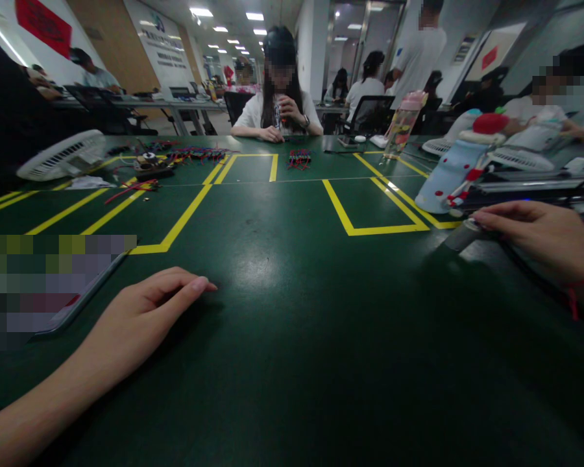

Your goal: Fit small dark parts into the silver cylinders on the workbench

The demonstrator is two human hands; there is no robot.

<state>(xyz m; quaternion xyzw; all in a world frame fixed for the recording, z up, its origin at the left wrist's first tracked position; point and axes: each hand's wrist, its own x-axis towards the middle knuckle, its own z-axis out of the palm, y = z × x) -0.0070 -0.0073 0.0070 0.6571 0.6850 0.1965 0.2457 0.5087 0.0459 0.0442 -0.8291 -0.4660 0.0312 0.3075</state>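
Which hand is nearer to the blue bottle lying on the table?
Right. The right hand lies just below the blue bottle, fingertips on a grey tool beside it; the left hand rests far across the table.

- The right hand [540,250] is covering most of a grey cylindrical tool [460,237]; only its blunt end is showing beyond the fingertips, so its kind is staying unclear.
- A dark cord [530,269] is vanishing under that palm.
- The flat device [53,285] just left of the left hand [146,311] is lying blurred out, the edge cutting it.
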